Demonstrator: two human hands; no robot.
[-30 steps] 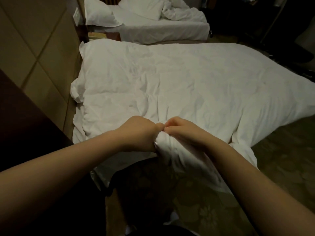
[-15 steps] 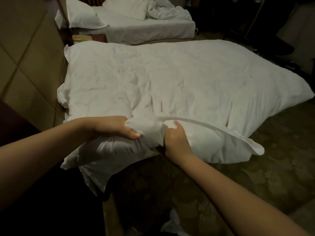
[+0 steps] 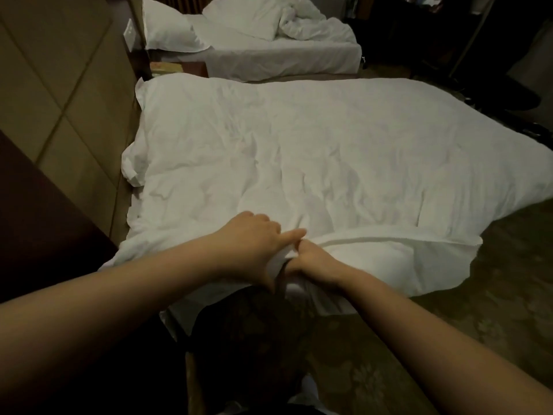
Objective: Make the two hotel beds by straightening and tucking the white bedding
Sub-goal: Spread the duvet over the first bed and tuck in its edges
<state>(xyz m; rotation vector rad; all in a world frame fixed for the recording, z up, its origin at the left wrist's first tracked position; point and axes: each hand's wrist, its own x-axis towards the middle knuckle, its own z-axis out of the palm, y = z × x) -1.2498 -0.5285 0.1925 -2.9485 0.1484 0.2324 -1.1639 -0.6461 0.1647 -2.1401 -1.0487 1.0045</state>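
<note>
1. Bedding (image 3: 329, 151), seen from the head camera: the white cover lies spread and creased over the near bed. Its near edge is bunched where both hands meet, and one corner hangs over the carpet (image 3: 493, 295).
2. Left hand (image 3: 254, 244) pinches a fold of that edge, fingers curled on the cloth. The right hand (image 3: 314, 262), touching it, has its fingers clamped round the same bunch, probably to pull the edge taut and straight.
3. Far bed (image 3: 284, 61) holds a pillow (image 3: 170, 31) and rumpled covers; it looks not yet made.
</note>
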